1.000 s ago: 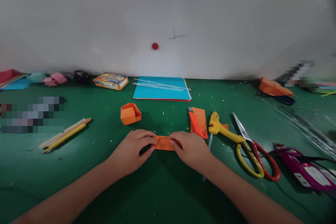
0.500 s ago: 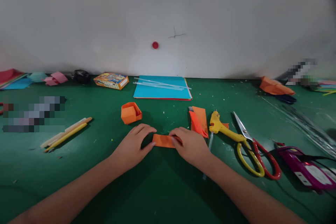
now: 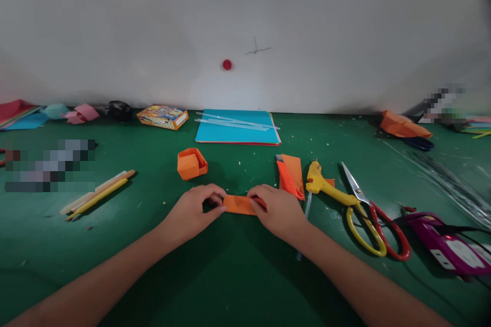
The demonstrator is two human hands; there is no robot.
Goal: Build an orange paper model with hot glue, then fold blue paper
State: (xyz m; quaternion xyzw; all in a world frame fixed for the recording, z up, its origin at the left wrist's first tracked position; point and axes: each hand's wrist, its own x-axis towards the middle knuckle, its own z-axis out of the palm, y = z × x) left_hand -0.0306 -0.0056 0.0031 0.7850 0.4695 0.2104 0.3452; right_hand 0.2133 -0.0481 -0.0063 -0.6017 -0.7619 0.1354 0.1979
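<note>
A folded strip of orange paper (image 3: 240, 205) lies level between my two hands, low over the green table. My left hand (image 3: 197, 208) pinches its left end between thumb and fingertips. At the other end my right hand (image 3: 278, 214) is closed on the strip, the fingers curled over it and hiding that end. Just beyond my left hand stands an orange folded-paper box shape (image 3: 191, 164) with an open side. Past my right hand lie an orange utility knife (image 3: 287, 176) and a flat piece of orange paper (image 3: 294, 171) under it.
To the right lie a yellow glue gun (image 3: 326, 187), large scissors (image 3: 374, 219) and a purple power strip (image 3: 447, 245) with black cords. Blue paper sheets (image 3: 238, 135) carry clear glue sticks. At left are pencils (image 3: 99, 196); a small printed box (image 3: 163, 116) stands by the white board (image 3: 153, 36).
My left hand's fingers have closed in on the left end of the orange paper strip. My right hand keeps its grip and has barely moved.
</note>
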